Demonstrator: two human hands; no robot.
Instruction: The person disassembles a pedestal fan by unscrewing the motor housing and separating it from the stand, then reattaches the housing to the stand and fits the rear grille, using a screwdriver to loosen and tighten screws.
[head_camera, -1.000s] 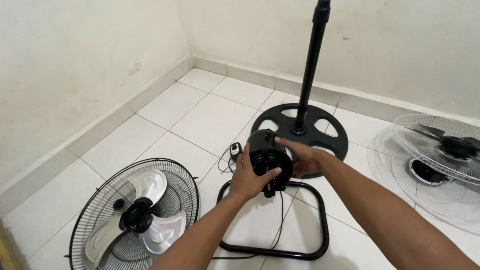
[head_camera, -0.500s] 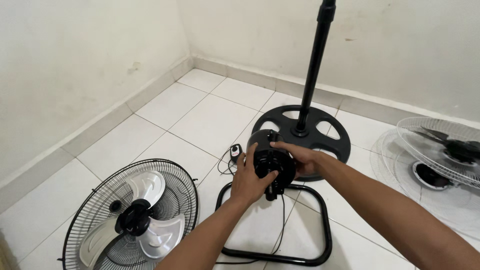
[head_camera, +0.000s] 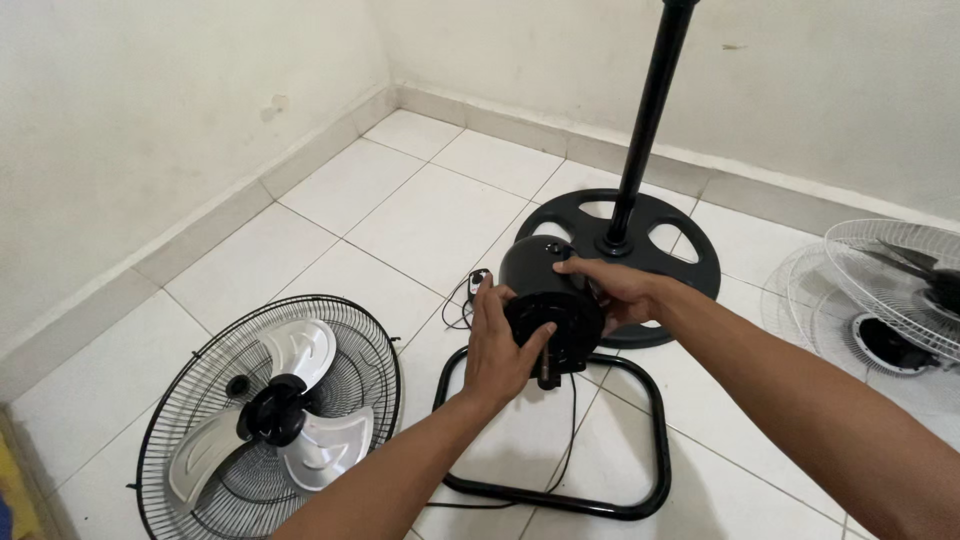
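Head view looks down on a white tiled floor (head_camera: 400, 215) in a room corner. Both hands hold a black fan motor (head_camera: 548, 300) above a black tube frame (head_camera: 555, 440) lying on the floor. The left hand (head_camera: 500, 345) cups the motor's near left side, fingers curled over its edge and thumb across the near face. The right hand (head_camera: 615, 290) wraps the far right side, fingers closed over the top of the housing. So both hands are closed on the motor, neither spread wide.

Compared with a second ago, the motor sits a little further right and is tipped more, so its rounded back shows toward the far side and the face with the shaft points down and near. The left thumb has slid lower across that face. The grip looks firmer and the motor seems to be turned in the hands rather than set down.

A thin cord (head_camera: 570, 420) hangs from the motor and trails across the frame; a small switch box (head_camera: 478, 280) lies on the floor just left of the motor. Behind stands a round black base (head_camera: 690, 265) with an upright pole (head_camera: 645, 120). Near left lies a black grille (head_camera: 270, 420) with silver blades (head_camera: 300, 400). At far right a white grille (head_camera: 890, 290) lies partly out of view.
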